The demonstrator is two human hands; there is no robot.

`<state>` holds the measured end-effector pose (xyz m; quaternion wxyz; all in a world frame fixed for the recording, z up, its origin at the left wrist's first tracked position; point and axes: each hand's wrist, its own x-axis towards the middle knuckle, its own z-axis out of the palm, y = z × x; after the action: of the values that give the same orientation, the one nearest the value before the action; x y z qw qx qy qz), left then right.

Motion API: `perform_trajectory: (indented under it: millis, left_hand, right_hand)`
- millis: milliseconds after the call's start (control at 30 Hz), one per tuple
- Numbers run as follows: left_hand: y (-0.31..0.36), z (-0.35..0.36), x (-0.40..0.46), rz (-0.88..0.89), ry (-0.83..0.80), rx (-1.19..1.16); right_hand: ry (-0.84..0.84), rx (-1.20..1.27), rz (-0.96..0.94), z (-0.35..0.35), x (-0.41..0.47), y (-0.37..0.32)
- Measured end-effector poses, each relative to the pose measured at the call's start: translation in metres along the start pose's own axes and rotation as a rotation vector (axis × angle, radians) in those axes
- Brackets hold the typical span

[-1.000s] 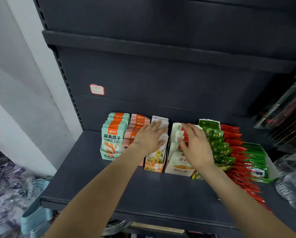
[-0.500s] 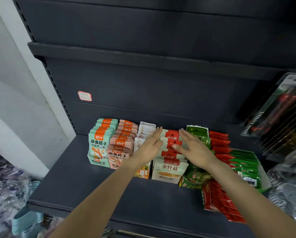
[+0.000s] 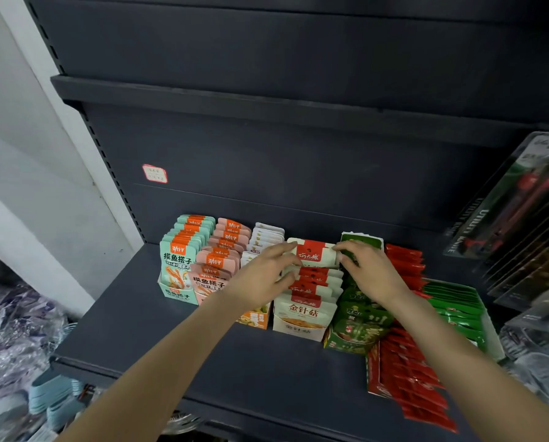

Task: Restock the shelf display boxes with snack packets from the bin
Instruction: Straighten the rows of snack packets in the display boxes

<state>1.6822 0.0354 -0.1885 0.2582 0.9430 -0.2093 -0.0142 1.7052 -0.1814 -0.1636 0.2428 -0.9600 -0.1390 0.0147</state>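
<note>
A row of display boxes stands on the dark shelf [image 3: 241, 371]. The white box [image 3: 300, 327] in the middle holds several white-and-red snack packets [image 3: 311, 283]. The rearmost packet [image 3: 313, 255] stands upright above the others. My left hand [image 3: 262, 279] pinches its left edge, with the thumb at the left edge of the packets in front. My right hand [image 3: 370, 271] pinches its right edge. To the left stand a teal box [image 3: 179, 272], a pink box [image 3: 217, 266] and a white-packet box [image 3: 260, 317] partly behind my left hand.
A green box [image 3: 356, 330] sits under my right wrist. Red packets [image 3: 407, 384] and green packets [image 3: 455, 311] lie to the right. Hanging knife packs [image 3: 515, 212] crowd the right edge. Plastic-wrapped goods and blue hangers [image 3: 53, 393] lie below left. A price sticker [image 3: 154, 173] is on the back panel.
Both hands have gone from lying flat over the packets to pinching the rearmost white-and-red packet by its side edges. The view has shifted slightly.
</note>
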Motion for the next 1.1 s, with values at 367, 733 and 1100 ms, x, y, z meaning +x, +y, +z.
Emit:
perform_trajectory:
  millis: [367, 733, 1100]
  left_hand:
    - [-0.022, -0.008, 0.005, 0.074, -0.054, 0.068]
    - [-0.033, -0.01, 0.018, 0.2, -0.095, -0.079]
    - [-0.03, -0.012, 0.016, 0.05, -0.061, -0.264]
  right_hand:
    - [0.085, 0.017, 0.053, 0.012, 0.022, -0.005]
    - [0.026, 0.179, 0.051, 0.004, 0.024, 0.002]
    - [-0.003, -0.08, -0.058, -0.001, 0.03, -0.006]
